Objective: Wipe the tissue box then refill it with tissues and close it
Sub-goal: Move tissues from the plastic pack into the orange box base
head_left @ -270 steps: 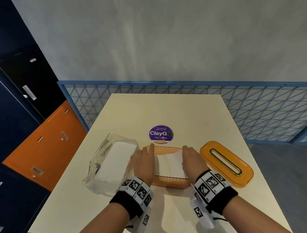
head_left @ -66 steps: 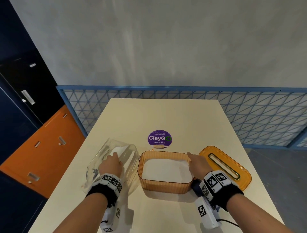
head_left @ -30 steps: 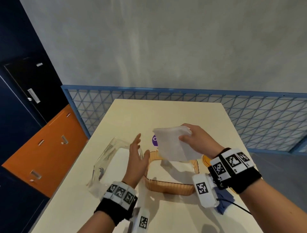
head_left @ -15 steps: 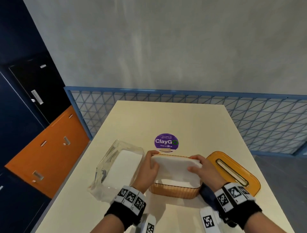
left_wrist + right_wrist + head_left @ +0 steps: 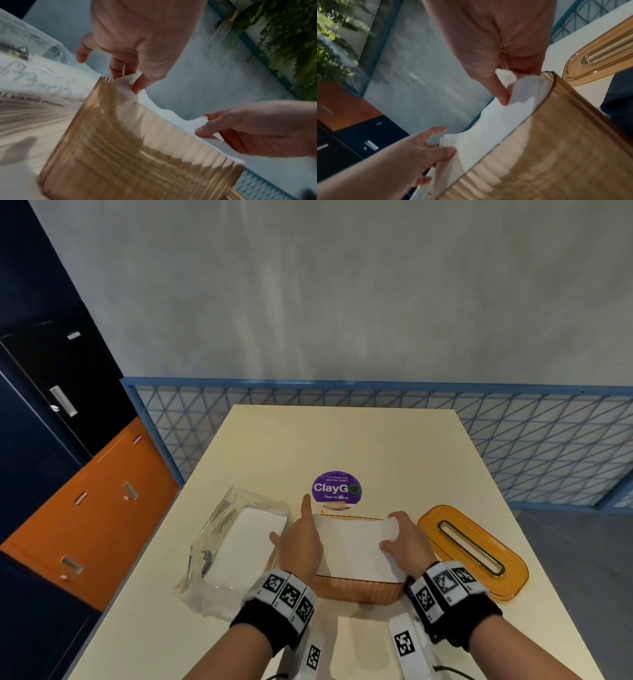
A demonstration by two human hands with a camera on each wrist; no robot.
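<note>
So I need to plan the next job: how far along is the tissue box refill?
Partway. In hand: the left hand and right hand each pinch an end of a white tissue stack at the rim of the orange box. The open plastic pack still has tissues. Left: seating the stack and fitting the orange lid, lying beside the box. Whether wiping was done cannot be told.

Tissue box (image 5: 356,590) interior hidden under tissues (image 5: 352,546)
</note>
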